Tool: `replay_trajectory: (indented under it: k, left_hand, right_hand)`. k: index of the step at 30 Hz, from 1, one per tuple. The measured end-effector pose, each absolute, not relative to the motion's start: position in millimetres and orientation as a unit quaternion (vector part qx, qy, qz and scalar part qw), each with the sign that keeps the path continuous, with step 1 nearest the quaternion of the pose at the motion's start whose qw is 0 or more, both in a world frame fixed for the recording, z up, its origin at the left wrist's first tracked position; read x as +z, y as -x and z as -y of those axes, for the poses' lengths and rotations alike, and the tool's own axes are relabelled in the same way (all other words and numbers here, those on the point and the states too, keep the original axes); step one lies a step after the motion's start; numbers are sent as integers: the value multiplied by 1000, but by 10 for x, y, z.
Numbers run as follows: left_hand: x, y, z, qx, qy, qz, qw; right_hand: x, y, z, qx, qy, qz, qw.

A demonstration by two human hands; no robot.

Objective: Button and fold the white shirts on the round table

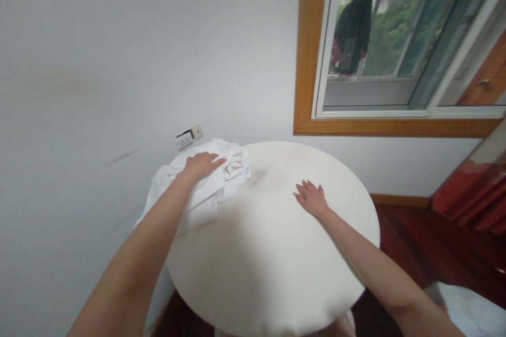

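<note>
On the round white desk, the crumpled white cloth lies left, under my left hand, grip unclear; my right hand, spread open, is farther

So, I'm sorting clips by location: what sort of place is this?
Most likely a room in a home: there's a round white table, a wood-framed window and what looks like a red curtain at the right.

Cloth: plain white. Table: off-white. Wall: pale grey. Window frame: orange-brown. Floor: dark red-brown. Curtain: red, beige.
</note>
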State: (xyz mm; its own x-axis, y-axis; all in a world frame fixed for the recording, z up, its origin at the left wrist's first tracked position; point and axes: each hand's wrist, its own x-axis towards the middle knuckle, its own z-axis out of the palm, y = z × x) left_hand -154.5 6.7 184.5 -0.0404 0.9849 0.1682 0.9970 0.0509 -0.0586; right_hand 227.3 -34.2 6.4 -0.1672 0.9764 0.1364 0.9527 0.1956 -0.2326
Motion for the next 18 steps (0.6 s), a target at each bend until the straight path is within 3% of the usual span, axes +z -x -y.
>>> replay_trajectory:
  k: [11, 18]
  left_hand:
    - [2561, 1820, -176, -136, 620, 736, 236]
    - [2988, 1766, -125, -336, 547, 680, 353]
  right_hand:
    - [57, -2290, 347, 57, 629, 762, 139]
    - [46, -2288, 335, 58, 628, 763, 142]
